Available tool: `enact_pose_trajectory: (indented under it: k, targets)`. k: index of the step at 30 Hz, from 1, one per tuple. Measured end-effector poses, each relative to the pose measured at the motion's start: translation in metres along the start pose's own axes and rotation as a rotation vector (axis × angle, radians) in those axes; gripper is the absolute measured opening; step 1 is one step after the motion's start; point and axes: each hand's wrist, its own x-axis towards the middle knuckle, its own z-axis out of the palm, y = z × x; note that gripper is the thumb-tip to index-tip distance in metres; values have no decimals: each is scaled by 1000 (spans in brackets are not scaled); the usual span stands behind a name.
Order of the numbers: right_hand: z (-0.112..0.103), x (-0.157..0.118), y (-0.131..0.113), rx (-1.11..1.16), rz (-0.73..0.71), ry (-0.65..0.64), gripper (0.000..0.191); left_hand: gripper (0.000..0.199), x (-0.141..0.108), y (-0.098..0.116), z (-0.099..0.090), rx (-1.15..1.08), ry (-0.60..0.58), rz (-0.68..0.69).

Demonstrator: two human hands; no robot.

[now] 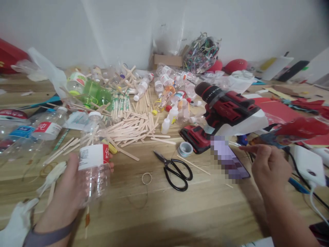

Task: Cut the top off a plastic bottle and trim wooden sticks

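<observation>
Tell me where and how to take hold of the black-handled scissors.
Best grip the scissors by their black handle loops, coming from the near right. They lie flat, loops on the near side and pointed blades aimed away to the left, so that approach should keep clear of the edges. The left hand holds a bottle.

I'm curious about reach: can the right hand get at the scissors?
Probably yes: the scissors lie uncovered, and only low things, the phone and a thin stick, seem to lie between them and the right hand.
</observation>
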Motion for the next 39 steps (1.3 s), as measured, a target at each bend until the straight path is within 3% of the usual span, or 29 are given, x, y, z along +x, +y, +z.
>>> enact_pose_trajectory:
  k: [4,13,26,39]
  targets:
    - [13,0,1,26,4,-35,60,70,-2,0,5,50,60,59]
    - [24,-3,11,84,-30,-130,46,67,-10,1,21,89,108,24]
    - [28,0,8,160,-42,-183,26,65,-13,2,22,35,100,33]
    - [33,-1,16,169,-67,-221,32,67,-16,3,26,60,145,41]
